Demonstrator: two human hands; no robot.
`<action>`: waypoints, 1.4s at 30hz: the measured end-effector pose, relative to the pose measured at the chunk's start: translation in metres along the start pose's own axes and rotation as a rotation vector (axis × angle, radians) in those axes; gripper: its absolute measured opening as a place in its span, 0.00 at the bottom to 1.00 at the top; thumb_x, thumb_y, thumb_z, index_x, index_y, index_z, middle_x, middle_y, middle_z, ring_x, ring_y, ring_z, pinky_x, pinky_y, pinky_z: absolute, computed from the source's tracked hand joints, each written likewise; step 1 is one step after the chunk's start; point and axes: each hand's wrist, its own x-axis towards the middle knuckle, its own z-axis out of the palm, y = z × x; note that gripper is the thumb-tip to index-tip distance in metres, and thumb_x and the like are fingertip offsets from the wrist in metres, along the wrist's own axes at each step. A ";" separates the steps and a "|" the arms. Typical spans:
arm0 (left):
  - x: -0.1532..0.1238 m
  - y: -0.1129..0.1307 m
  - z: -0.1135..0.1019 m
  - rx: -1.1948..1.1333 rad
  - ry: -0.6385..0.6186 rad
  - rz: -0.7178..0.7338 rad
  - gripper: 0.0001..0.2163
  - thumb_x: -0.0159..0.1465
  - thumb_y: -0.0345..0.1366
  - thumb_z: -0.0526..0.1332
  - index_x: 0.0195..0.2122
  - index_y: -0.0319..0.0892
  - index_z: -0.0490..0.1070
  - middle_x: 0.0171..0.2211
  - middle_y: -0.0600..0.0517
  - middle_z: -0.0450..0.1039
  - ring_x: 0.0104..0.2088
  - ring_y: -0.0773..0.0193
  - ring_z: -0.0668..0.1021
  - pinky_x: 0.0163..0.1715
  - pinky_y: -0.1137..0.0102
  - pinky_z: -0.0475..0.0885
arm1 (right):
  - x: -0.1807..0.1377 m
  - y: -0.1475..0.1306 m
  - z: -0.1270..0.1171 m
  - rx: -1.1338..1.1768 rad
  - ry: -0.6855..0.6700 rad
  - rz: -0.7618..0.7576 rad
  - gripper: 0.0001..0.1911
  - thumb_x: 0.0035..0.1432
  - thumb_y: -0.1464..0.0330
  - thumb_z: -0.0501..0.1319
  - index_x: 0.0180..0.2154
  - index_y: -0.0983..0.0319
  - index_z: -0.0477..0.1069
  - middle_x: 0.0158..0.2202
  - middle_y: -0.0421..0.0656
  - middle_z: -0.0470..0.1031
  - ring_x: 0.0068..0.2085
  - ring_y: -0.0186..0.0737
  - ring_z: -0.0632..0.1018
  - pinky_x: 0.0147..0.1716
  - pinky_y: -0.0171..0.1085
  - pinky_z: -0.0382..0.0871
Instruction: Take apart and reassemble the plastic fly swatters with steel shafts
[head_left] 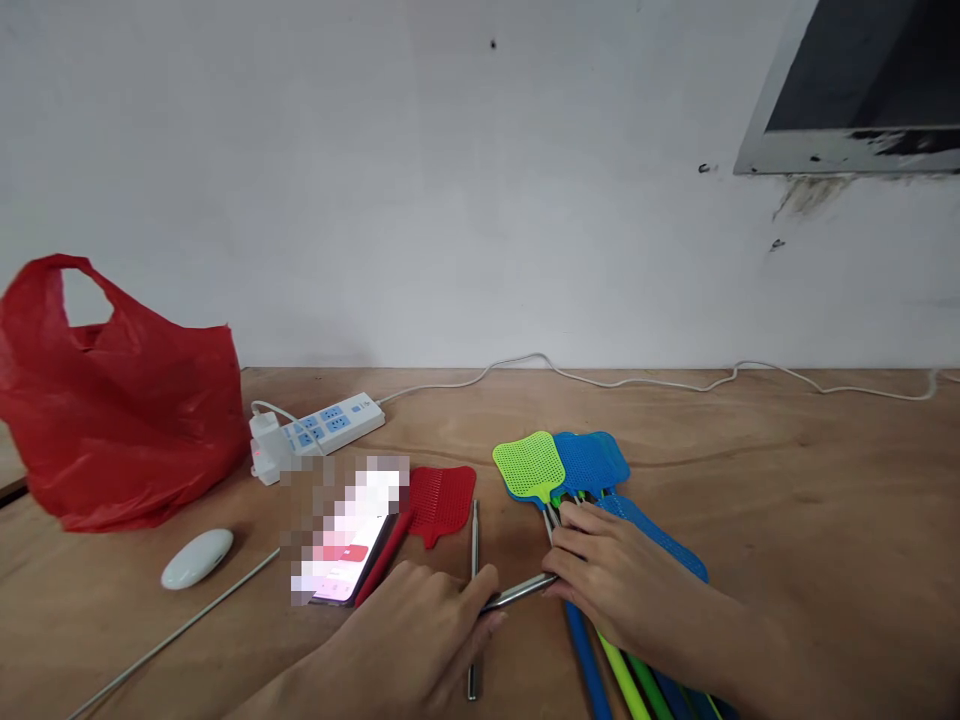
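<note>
My left hand [420, 630] pinches one end of a thin metal rod [519, 592] low in the middle of the wooden table [787, 480]. My right hand [611, 570] grips the rod's other end, its fingers curled, resting over a bunch of fly swatters. The bunch has a green swatter head [529, 465] and blue swatter heads [589, 460], with blue and green handles [600, 670] running toward me. A red swatter [439, 502] lies to the left, beside a second metal rod [473, 590] lying lengthwise.
A red plastic bag [112, 400] stands at the far left. A white power strip [322, 425] with a charger and cable [637, 380] lies by the wall. A phone [349, 565], a white oval object [197, 557] and a long thin rod [172, 632] lie left.
</note>
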 end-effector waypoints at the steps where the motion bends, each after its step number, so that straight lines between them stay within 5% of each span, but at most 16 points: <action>1: 0.001 0.000 0.004 0.049 0.008 0.007 0.18 0.76 0.40 0.40 0.40 0.45 0.67 0.22 0.51 0.73 0.18 0.56 0.73 0.21 0.67 0.57 | -0.001 0.000 0.001 0.001 -0.001 -0.010 0.06 0.56 0.74 0.68 0.29 0.62 0.73 0.28 0.40 0.76 0.35 0.43 0.74 0.41 0.42 0.69; 4: 0.000 -0.006 0.016 0.114 0.058 -0.005 0.19 0.76 0.39 0.38 0.41 0.45 0.68 0.21 0.50 0.73 0.18 0.54 0.73 0.22 0.66 0.60 | -0.009 0.014 0.003 -0.018 -0.008 -0.024 0.07 0.57 0.78 0.64 0.30 0.62 0.73 0.29 0.41 0.76 0.36 0.43 0.73 0.45 0.43 0.68; 7: -0.008 -0.017 0.021 0.046 0.065 -0.053 0.19 0.75 0.39 0.39 0.37 0.44 0.68 0.23 0.49 0.74 0.21 0.54 0.75 0.21 0.67 0.60 | -0.024 0.037 0.003 -0.028 0.009 0.088 0.10 0.61 0.77 0.61 0.29 0.60 0.72 0.29 0.42 0.76 0.35 0.44 0.72 0.38 0.42 0.67; 11: -0.019 -0.026 0.012 -0.078 -0.005 -0.095 0.19 0.76 0.42 0.41 0.35 0.45 0.67 0.26 0.51 0.75 0.23 0.56 0.77 0.22 0.69 0.60 | -0.039 0.054 0.004 -0.022 0.030 0.120 0.08 0.63 0.74 0.60 0.31 0.59 0.73 0.30 0.42 0.76 0.37 0.46 0.74 0.41 0.44 0.68; 16: -0.033 -0.031 -0.004 -0.158 0.127 -0.109 0.20 0.75 0.47 0.43 0.35 0.49 0.70 0.26 0.54 0.75 0.23 0.58 0.76 0.23 0.69 0.59 | -0.046 0.054 0.004 0.152 -0.093 0.220 0.06 0.63 0.72 0.61 0.33 0.58 0.74 0.32 0.41 0.77 0.36 0.44 0.76 0.41 0.44 0.70; 19: -0.039 -0.032 -0.006 -0.197 0.156 -0.149 0.18 0.74 0.48 0.46 0.35 0.50 0.71 0.26 0.55 0.75 0.24 0.59 0.76 0.23 0.69 0.60 | -0.049 0.051 -0.003 0.199 -0.129 0.251 0.03 0.59 0.71 0.64 0.36 0.57 0.76 0.37 0.43 0.78 0.42 0.48 0.76 0.45 0.48 0.70; 22: -0.045 -0.033 -0.002 -0.252 0.156 -0.201 0.19 0.73 0.49 0.47 0.34 0.49 0.72 0.26 0.55 0.74 0.26 0.59 0.75 0.26 0.70 0.62 | -0.051 0.054 -0.012 0.203 -0.023 0.293 0.12 0.56 0.64 0.67 0.43 0.56 0.76 0.49 0.46 0.77 0.53 0.56 0.72 0.53 0.58 0.64; 25: -0.051 -0.035 0.004 -0.287 0.190 -0.225 0.19 0.73 0.51 0.47 0.35 0.49 0.73 0.27 0.55 0.74 0.27 0.60 0.75 0.28 0.70 0.63 | -0.052 0.065 -0.017 0.332 0.126 0.501 0.16 0.60 0.59 0.63 0.48 0.55 0.74 0.52 0.48 0.76 0.54 0.56 0.73 0.56 0.59 0.61; 29: -0.058 -0.038 0.009 -0.281 0.263 -0.255 0.19 0.72 0.53 0.47 0.39 0.51 0.74 0.30 0.55 0.76 0.28 0.60 0.76 0.29 0.70 0.64 | -0.060 0.076 -0.013 0.832 0.312 1.008 0.20 0.59 0.51 0.61 0.46 0.56 0.74 0.40 0.47 0.81 0.43 0.53 0.80 0.42 0.49 0.74; 34: -0.063 -0.041 0.006 -0.276 0.255 -0.261 0.19 0.73 0.51 0.46 0.41 0.51 0.73 0.31 0.55 0.76 0.30 0.60 0.76 0.31 0.70 0.65 | -0.067 0.064 -0.013 1.480 0.241 1.492 0.20 0.46 0.50 0.72 0.36 0.57 0.77 0.33 0.47 0.83 0.33 0.54 0.83 0.29 0.47 0.79; 38: -0.062 -0.043 0.005 -0.220 0.204 -0.224 0.19 0.74 0.48 0.44 0.38 0.48 0.72 0.27 0.54 0.73 0.28 0.60 0.74 0.29 0.70 0.62 | -0.055 0.051 -0.017 1.526 0.264 1.540 0.16 0.45 0.61 0.75 0.35 0.59 0.76 0.29 0.44 0.83 0.30 0.48 0.83 0.29 0.41 0.80; 42: -0.050 -0.038 0.011 -0.163 0.133 -0.102 0.19 0.75 0.45 0.42 0.36 0.46 0.67 0.25 0.53 0.72 0.24 0.60 0.73 0.25 0.69 0.59 | -0.034 0.030 -0.009 1.550 0.364 1.396 0.19 0.41 0.59 0.77 0.32 0.60 0.76 0.28 0.42 0.83 0.28 0.45 0.83 0.29 0.39 0.79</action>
